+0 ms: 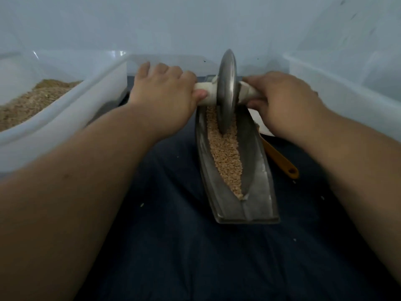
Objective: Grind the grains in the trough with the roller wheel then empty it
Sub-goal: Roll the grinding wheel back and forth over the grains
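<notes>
A long metal trough (258, 192) lies on a dark blue cloth, its near end toward me. Tan grains (225, 153) fill its groove. A metal roller wheel (227, 88) stands upright in the far half of the trough, its rim down in the grains. A pale axle handle sticks out on each side of the wheel. My left hand (165, 92) grips the left handle, thumb underneath. My right hand (282, 98) grips the right handle.
A clear plastic bin (65, 118) at the left holds ground tan meal. Another clear bin (347, 83) stands at the right. An orange scoop handle (282, 159) lies beside the trough's right side. A few stray grains dot the dark cloth (173, 235).
</notes>
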`<act>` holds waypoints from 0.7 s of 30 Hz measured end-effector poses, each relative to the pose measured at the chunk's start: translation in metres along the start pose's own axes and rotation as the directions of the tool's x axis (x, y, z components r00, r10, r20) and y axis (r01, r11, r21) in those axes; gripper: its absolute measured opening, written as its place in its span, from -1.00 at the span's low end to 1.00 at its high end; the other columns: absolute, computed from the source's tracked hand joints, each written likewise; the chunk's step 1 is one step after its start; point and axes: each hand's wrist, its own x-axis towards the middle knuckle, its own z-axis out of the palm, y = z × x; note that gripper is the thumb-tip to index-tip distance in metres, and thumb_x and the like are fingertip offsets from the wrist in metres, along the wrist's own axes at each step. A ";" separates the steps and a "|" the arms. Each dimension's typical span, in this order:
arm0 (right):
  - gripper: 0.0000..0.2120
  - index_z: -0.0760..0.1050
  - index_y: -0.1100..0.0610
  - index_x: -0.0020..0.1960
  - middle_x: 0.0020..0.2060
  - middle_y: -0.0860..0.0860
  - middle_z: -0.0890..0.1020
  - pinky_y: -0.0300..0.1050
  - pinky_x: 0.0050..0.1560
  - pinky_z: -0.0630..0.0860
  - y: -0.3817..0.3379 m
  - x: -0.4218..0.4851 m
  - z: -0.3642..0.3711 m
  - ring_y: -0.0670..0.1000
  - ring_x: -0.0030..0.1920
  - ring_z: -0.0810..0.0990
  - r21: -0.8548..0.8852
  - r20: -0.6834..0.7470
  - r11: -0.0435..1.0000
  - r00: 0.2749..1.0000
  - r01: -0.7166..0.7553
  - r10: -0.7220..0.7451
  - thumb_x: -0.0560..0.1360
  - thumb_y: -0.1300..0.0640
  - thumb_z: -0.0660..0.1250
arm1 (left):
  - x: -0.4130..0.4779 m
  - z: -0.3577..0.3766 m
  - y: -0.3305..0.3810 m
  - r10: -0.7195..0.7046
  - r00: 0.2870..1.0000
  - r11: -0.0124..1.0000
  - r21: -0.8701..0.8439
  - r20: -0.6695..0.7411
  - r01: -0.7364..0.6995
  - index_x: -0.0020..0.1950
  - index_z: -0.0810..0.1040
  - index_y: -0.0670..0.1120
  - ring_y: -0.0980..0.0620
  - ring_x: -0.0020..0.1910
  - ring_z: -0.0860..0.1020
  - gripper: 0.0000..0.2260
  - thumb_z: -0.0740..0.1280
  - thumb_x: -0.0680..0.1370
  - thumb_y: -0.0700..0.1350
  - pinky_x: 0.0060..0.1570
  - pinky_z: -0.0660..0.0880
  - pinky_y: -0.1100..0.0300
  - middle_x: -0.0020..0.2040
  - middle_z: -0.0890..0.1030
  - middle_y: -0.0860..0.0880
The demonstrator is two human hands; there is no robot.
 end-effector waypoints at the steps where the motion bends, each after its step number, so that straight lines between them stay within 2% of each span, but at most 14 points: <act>1: -0.61 0.43 -0.04 0.37 0.08 0.07 0.56 0.04 0.07 0.39 0.000 0.003 0.005 0.16 0.11 0.49 -0.029 -0.036 0.999 0.999 -0.012 0.011 0.55 0.04 0.32 | 0.002 0.005 0.003 -0.023 1.000 1.000 -0.005 -0.017 0.023 0.28 0.44 -0.09 -0.24 0.21 0.42 -0.53 -0.05 0.61 0.17 0.33 0.21 -0.17 0.20 0.51 -0.17; 3: -0.58 0.41 0.00 0.40 0.15 0.11 0.56 0.08 0.13 0.38 0.001 0.005 0.009 0.22 0.17 0.48 -0.056 -0.066 0.998 0.998 -0.025 0.021 0.55 0.03 0.32 | 0.004 0.011 0.005 -0.034 0.999 0.999 -0.021 -0.028 0.034 0.31 0.41 -0.11 -0.24 0.21 0.43 -0.54 -0.02 0.62 0.16 0.27 0.24 -0.14 0.23 0.49 -0.18; 5: -0.59 0.43 -0.02 0.38 0.11 0.10 0.56 0.07 0.10 0.39 0.002 0.004 0.007 0.20 0.15 0.49 -0.045 -0.047 0.999 0.999 -0.017 0.015 0.54 0.02 0.33 | 0.004 0.010 0.002 -0.021 1.000 0.999 -0.044 -0.018 0.021 0.27 0.41 -0.11 -0.23 0.15 0.46 -0.54 -0.02 0.60 0.18 0.16 0.31 -0.13 0.18 0.51 -0.17; 8: -0.67 0.48 -0.12 0.29 -0.10 -0.08 0.50 -0.09 -0.15 0.35 0.004 -0.002 -0.009 0.05 -0.03 0.49 0.032 0.072 0.999 0.997 0.027 -0.030 0.53 -0.02 0.34 | -0.002 -0.003 -0.006 0.056 0.998 0.989 -0.138 0.035 -0.050 0.15 0.42 -0.07 -0.20 0.01 0.49 -0.57 -0.02 0.59 0.21 0.03 0.38 -0.09 0.07 0.54 -0.14; 9: -0.70 0.49 -0.16 0.26 -0.17 -0.16 0.47 -0.16 -0.24 0.29 0.003 -0.005 -0.018 -0.04 -0.12 0.46 0.045 0.127 0.998 0.991 0.046 -0.051 0.53 -0.05 0.32 | -0.005 -0.009 -0.010 0.094 0.991 0.980 -0.186 0.094 -0.075 0.09 0.42 -0.05 -0.15 -0.06 0.49 -0.59 -0.03 0.59 0.23 -0.04 0.39 -0.04 0.01 0.54 -0.10; 11: -0.68 0.48 -0.23 0.23 -0.22 -0.24 0.48 -0.24 -0.28 0.24 0.000 -0.014 -0.036 -0.19 -0.21 0.44 0.064 0.251 0.995 0.964 0.076 -0.090 0.49 -0.16 0.24 | -0.011 -0.025 -0.013 0.162 0.951 0.956 -0.281 0.265 -0.084 -0.02 0.42 0.01 0.01 -0.17 0.47 -0.58 -0.05 0.55 0.28 -0.13 0.34 0.05 -0.10 0.52 0.00; 13: -0.58 0.46 -0.31 0.23 -0.20 -0.28 0.53 -0.27 -0.28 0.24 -0.006 -0.024 -0.054 -0.25 -0.18 0.48 0.076 0.354 0.992 0.928 0.098 -0.118 0.39 -0.26 0.16 | -0.017 -0.043 -0.015 0.206 0.890 0.931 -0.360 0.406 -0.051 -0.10 0.45 0.04 0.10 -0.20 0.47 -0.54 -0.06 0.48 0.34 -0.16 0.32 0.10 -0.18 0.52 0.02; 16: -0.55 0.45 -0.36 0.20 -0.22 -0.26 0.56 -0.26 -0.28 0.27 -0.013 -0.034 -0.069 -0.30 -0.08 0.48 0.084 0.424 0.990 0.895 0.115 -0.140 0.32 -0.31 0.13 | -0.024 -0.058 -0.017 0.256 0.845 0.900 -0.435 0.471 -0.030 -0.19 0.52 0.03 0.18 -0.27 0.51 -0.40 -0.11 0.26 0.42 -0.27 0.32 0.33 -0.29 0.58 0.04; 17: -0.54 0.46 -0.35 0.21 -0.21 -0.25 0.58 -0.27 -0.27 0.28 -0.015 -0.034 -0.070 -0.25 -0.10 0.50 0.088 0.424 0.990 0.895 0.111 -0.138 0.32 -0.29 0.14 | -0.023 -0.058 -0.017 0.257 0.845 0.900 -0.434 0.469 -0.033 -0.20 0.52 0.03 0.19 -0.29 0.50 -0.41 -0.10 0.28 0.42 -0.29 0.31 0.35 -0.30 0.59 0.05; 19: -0.54 0.48 -0.29 0.23 -0.12 -0.19 0.60 -0.29 -0.22 0.30 -0.015 -0.032 -0.064 -0.16 -0.13 0.51 0.091 0.394 0.990 0.910 0.104 -0.132 0.35 -0.24 0.15 | -0.019 -0.051 -0.015 0.234 0.865 0.914 -0.404 0.444 -0.040 -0.18 0.51 0.04 0.17 -0.29 0.49 -0.50 -0.05 0.45 0.36 -0.28 0.30 0.29 -0.29 0.58 0.05; 21: -0.62 0.50 -0.21 0.24 -0.07 -0.13 0.60 -0.18 -0.20 0.34 -0.011 -0.027 -0.050 -0.10 -0.09 0.51 0.110 0.319 0.988 0.938 0.105 -0.135 0.45 -0.14 0.20 | -0.014 -0.040 -0.014 0.215 0.902 0.925 -0.374 0.374 -0.066 -0.18 0.47 0.04 0.12 -0.26 0.49 -0.59 -0.01 0.55 0.26 -0.24 0.32 0.22 -0.27 0.57 0.03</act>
